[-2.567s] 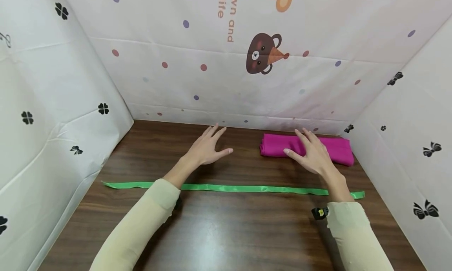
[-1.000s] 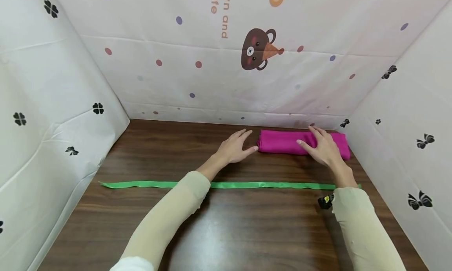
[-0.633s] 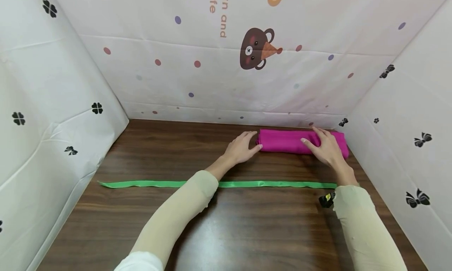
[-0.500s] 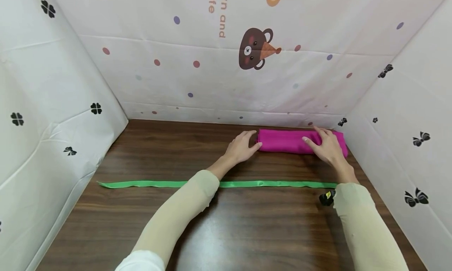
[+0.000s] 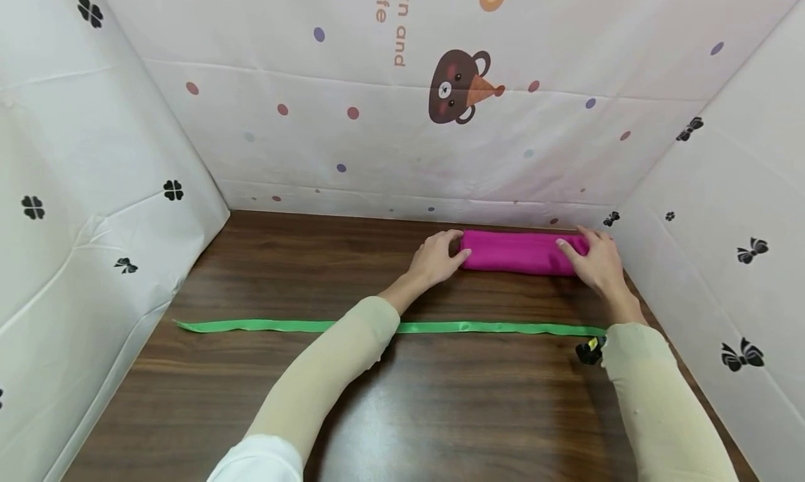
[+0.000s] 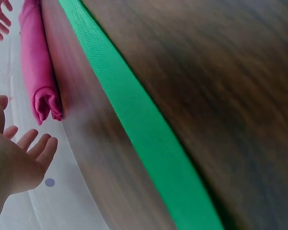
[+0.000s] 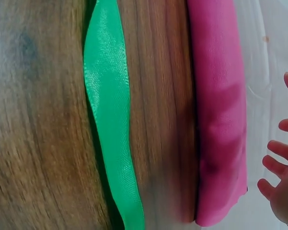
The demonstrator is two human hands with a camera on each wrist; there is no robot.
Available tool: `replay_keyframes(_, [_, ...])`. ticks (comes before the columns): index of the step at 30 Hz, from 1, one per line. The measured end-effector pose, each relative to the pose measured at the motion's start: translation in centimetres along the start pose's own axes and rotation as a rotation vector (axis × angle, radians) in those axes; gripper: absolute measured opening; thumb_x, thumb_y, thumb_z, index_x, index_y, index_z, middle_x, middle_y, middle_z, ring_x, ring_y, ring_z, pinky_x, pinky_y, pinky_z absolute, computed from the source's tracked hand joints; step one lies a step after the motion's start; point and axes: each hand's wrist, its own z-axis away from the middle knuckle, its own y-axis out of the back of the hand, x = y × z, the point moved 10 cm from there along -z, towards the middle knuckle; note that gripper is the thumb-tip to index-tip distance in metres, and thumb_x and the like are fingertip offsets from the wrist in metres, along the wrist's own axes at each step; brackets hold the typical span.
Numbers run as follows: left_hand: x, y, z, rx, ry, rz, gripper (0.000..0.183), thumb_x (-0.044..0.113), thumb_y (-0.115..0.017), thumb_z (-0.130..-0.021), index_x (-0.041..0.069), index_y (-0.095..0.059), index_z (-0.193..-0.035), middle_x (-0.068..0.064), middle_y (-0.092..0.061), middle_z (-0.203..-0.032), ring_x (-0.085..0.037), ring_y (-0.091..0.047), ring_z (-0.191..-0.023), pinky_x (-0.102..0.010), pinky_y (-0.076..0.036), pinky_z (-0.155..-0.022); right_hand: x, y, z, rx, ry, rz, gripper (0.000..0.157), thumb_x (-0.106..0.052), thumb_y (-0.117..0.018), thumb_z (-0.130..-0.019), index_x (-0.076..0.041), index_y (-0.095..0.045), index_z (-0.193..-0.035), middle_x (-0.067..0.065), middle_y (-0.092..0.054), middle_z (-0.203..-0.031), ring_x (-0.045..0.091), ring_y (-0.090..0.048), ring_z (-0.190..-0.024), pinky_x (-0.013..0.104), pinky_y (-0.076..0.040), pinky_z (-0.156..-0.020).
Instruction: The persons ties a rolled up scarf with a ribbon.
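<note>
A folded magenta cloth point(image 5: 512, 251) lies as a long roll near the back wall. My left hand point(image 5: 434, 260) is at its left end, thumb and fingers apart. In the left wrist view that end shows the cloth's folds point(image 6: 48, 103), and the left hand point(image 6: 24, 160) has loosely bent fingers with nothing between them. Over the right end of the roll is my right hand point(image 5: 599, 264), fingers spread. The right wrist view shows this hand point(image 7: 283, 177) beside the cloth point(image 7: 221, 120), its fingers separated. In front, a green ribbon point(image 5: 264, 325) stretches across, partly hidden under both forearms.
The dark wooden tabletop point(image 5: 440, 412) is bounded by white printed sheets at the back point(image 5: 283, 147), left point(image 5: 126, 154) and right point(image 5: 755, 188). A small black wrist device point(image 5: 590, 351) sits at the right cuff.
My left hand has moved right, from the middle of the table to the cloth's left end. My right hand has shifted right along the cloth to its right end. Cloth and ribbon stay put.
</note>
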Motion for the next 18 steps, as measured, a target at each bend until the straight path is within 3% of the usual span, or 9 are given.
replay_keyframes(12, [0.0, -0.8, -0.3, 0.009, 0.046, 0.051, 0.056, 0.043, -0.067, -0.105, 0.018, -0.056, -0.153, -0.002, -0.065, -0.142, -0.017, -0.061, -0.131, -0.036, -0.051, -0.106, 2.1, 0.1, 0.0, 0.032, -0.106, 0.005, 0.083, -0.060, -0.046, -0.107, 0.004, -0.039, -0.158, 0.043, -0.033, -0.155, 0.062, -0.030, -0.143, 0.076, -0.027, -0.111])
replay_keyframes(18, [-0.2, -1.6, -0.4, 0.016, 0.082, 0.087, 0.054, 0.040, -0.069, -0.105, 0.017, -0.056, -0.152, -0.002, -0.066, -0.139, -0.016, -0.062, -0.128, -0.033, -0.051, -0.106, 3.0, 0.1, -0.1, 0.034, -0.110, 0.007, 0.078, -0.053, -0.047, -0.108, 0.008, -0.040, -0.156, 0.044, -0.033, -0.154, 0.063, -0.028, -0.144, 0.074, -0.025, -0.114])
